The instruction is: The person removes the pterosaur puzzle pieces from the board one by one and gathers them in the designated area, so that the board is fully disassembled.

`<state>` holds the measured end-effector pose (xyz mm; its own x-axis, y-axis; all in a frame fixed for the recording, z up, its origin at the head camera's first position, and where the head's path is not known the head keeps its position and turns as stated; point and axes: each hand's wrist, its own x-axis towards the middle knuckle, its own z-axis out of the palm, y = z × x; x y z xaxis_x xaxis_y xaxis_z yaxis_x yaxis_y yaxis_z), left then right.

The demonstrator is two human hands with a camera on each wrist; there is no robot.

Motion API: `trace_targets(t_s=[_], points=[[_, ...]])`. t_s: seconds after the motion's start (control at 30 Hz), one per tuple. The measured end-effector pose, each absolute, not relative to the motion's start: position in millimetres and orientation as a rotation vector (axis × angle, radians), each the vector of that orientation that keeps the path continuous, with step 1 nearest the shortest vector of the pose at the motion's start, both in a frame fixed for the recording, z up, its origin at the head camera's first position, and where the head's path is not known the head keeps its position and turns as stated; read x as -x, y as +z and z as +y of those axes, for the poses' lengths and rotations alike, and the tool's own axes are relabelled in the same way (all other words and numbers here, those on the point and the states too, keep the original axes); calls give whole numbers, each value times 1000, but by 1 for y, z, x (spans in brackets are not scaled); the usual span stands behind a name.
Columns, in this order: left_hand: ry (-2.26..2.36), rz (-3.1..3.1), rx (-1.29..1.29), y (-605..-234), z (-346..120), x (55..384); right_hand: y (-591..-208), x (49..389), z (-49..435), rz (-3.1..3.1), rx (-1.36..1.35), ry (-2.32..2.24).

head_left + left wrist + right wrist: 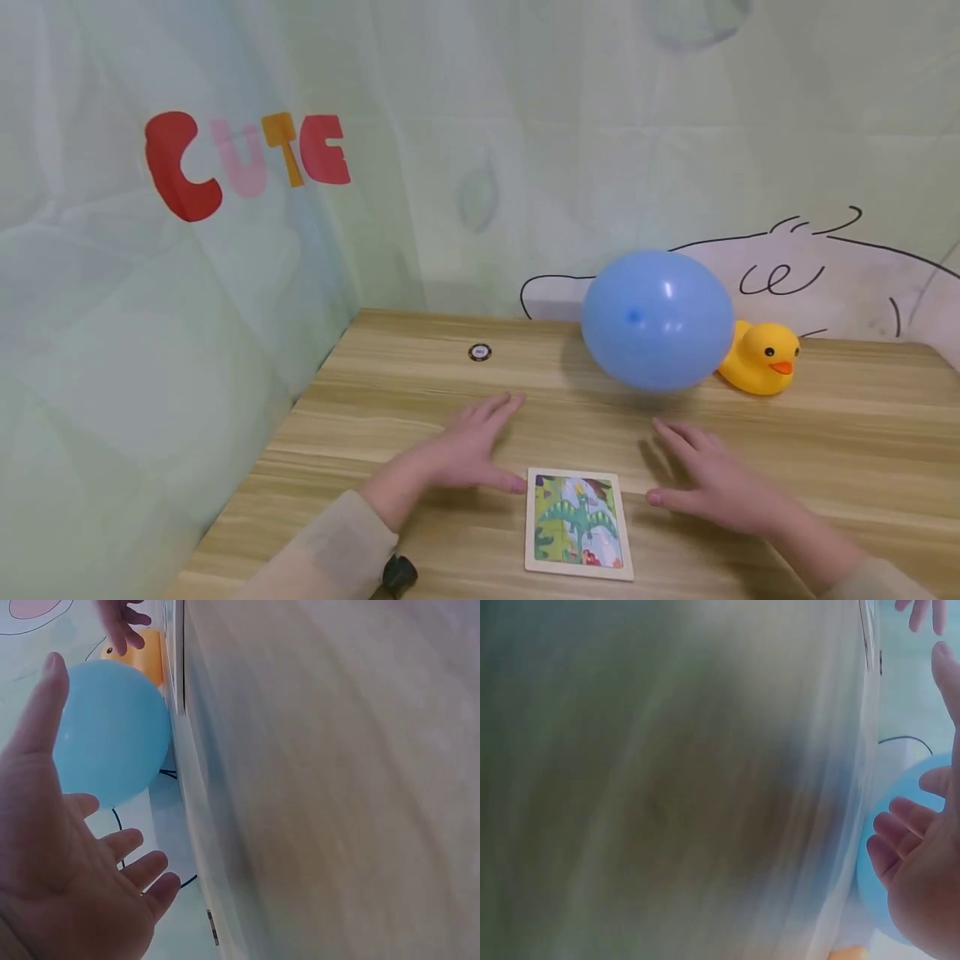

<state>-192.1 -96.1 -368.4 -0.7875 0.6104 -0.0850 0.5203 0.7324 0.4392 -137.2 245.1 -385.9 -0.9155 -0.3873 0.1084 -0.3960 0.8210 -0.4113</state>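
My left hand (465, 454) is spread flat, palm down, fingers straight and slightly apart, holding nothing. It hovers or rests just over the counter (390, 400); I cannot tell which. My right hand (712, 483) is the same: fingers loose and open, nothing in its grip. Both hands lie on the near side of the blue balloon (657, 321), the left one off to its left, the right one almost straight in front of it, and neither touches it.

The blue balloon sits toward the back of the counter, casting a shadow beneath itself. From the left wrist view the blue balloon (112, 731) shows just past my outstretched left thumb and fingers (131, 844), with a gap between them. From the right wrist view the edge of the blue balloon (870, 877) shows behind my open right fingers (889, 829), though that picture is badly blurred.

Just behind and to the right of the balloon, touching it or nearly so, is a yellow rubber duck (761, 358) with an orange beak. In front of the balloon, between my two hands and close to my left thumb, lies a small framed dinosaur puzzle (577, 522), flat on the counter. Well to the left of the balloon lies a small dark round disc (480, 352). Far to the balloon's left, the word CUTE (247, 158) stands in coloured letters on the pale green backdrop.
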Motion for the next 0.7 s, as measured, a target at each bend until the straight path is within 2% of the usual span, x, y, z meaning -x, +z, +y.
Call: trace_targets(t_s=[0.7], points=[[583, 2599, -1081, -389, -73, 180, -400, 138, 217, -3019, -781, 813]])
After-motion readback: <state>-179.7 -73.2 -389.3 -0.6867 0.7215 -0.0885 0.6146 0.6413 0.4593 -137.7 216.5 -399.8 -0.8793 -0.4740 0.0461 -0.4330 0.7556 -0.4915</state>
